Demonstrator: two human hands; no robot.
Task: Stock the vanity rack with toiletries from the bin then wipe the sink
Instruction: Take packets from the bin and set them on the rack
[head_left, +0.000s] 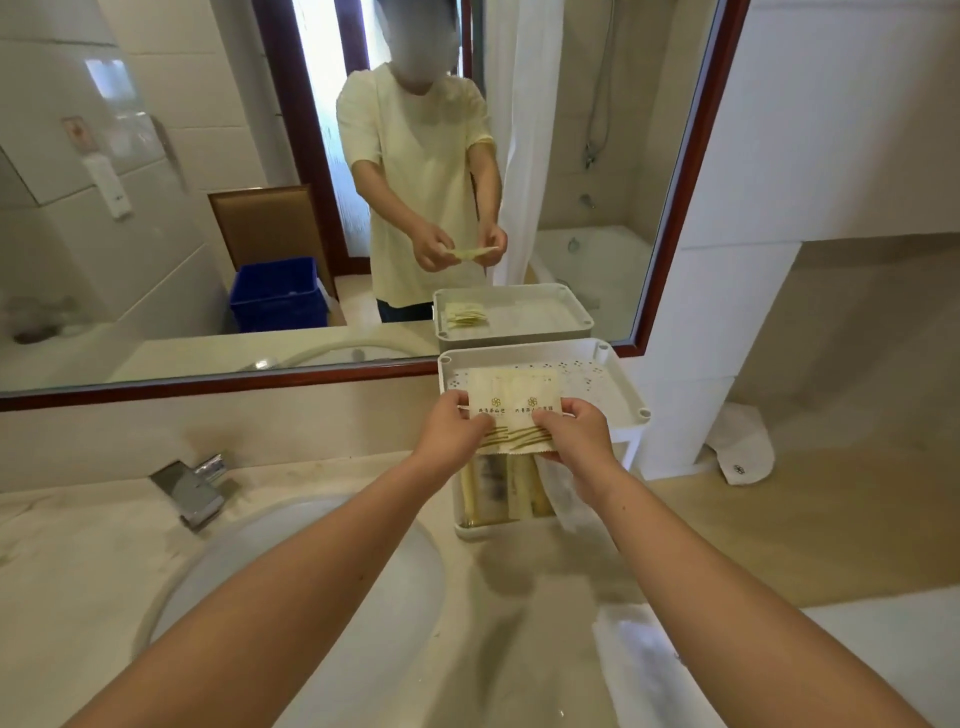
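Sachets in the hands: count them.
2. The left sachet is in the left hand, the right sachet in the right hand, side by side; more may hide behind.

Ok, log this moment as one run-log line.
step: stocking rack | left hand: pinches sachets | right hand: pinches sachets | sachets: two, side by side, over top tray | lower tier: packets in

I count two hands mid-frame, left hand (457, 431) and right hand (579, 434), holding two cream sachets (514, 410). One white rack (623, 395) showing two tiers, one tap (192, 486), one sink (249, 561) lower left, one blue bin (278, 296) reflected upper left.
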